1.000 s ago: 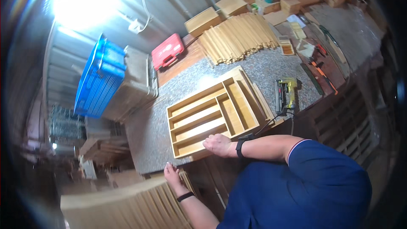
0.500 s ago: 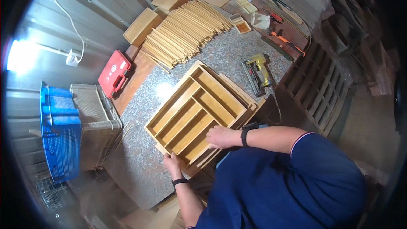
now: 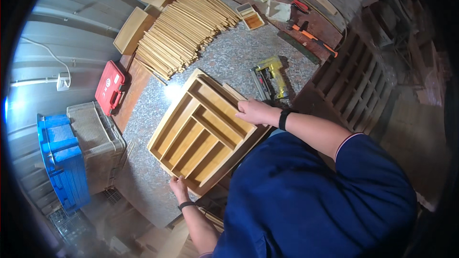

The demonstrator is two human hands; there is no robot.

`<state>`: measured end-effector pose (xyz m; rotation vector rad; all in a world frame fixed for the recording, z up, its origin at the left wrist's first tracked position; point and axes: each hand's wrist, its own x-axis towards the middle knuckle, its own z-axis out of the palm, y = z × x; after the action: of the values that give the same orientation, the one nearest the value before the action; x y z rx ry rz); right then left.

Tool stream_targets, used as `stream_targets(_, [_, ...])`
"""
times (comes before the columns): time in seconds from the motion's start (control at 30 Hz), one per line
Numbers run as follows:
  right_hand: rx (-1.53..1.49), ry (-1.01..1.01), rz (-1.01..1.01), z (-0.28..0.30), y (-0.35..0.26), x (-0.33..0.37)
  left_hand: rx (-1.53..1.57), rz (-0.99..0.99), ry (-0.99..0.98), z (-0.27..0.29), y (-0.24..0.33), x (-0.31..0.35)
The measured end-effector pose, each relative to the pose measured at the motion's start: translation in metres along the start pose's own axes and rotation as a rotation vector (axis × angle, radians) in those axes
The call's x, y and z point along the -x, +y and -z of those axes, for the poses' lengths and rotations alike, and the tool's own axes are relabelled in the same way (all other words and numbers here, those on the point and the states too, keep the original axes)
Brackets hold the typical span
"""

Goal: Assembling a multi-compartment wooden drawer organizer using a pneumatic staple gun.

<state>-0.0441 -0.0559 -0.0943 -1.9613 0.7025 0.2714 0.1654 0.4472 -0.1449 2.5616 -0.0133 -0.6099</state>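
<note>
A wooden drawer-organizer tray (image 3: 231,155), divided into several long compartments, sits at an angle on the speckled tabletop, near my body. My left hand (image 3: 179,188) pinches the tray's near-left corner, with thumb and fingers at the rim. Over on the right side, my right hand (image 3: 256,112) is closed over the tray's edge, its fingers curled on the rim. The compartments hold nothing. A thin wooden piece (image 3: 233,90) shows along the tray's far-right side, partly hidden. Beyond the right hand lies a yellow nail gun (image 3: 275,77).
A big heap of thin wooden sticks (image 3: 184,31) covers the far side. A red case (image 3: 110,87) lies left, near a blue crate (image 3: 64,155) and a grey crate (image 3: 91,124). An orange-handled tool (image 3: 315,40) and an open small box (image 3: 250,17) lie far right.
My right hand has moved from the tray's near side, along its edge, to the right side. The left hand stays at the near-left corner. The whole view has shifted somewhat.
</note>
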Motion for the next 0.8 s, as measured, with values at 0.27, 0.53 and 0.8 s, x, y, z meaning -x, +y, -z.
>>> stream_targets(0.27, [0.154, -0.147, 0.26, -0.002, 0.019, -0.024, 0.108, 0.158, 0.026, -0.008, 0.025, 0.002])
stream_targets(0.53, [0.156, -0.205, 0.244, -0.013, 0.027, -0.038, 0.011, 0.222, 0.061, -0.011, 0.031, -0.002])
stream_targets(0.8, [0.179, -0.263, 0.267, 0.011, -0.005, -0.023, 0.194, 0.185, 0.138, -0.005, 0.002, -0.008])
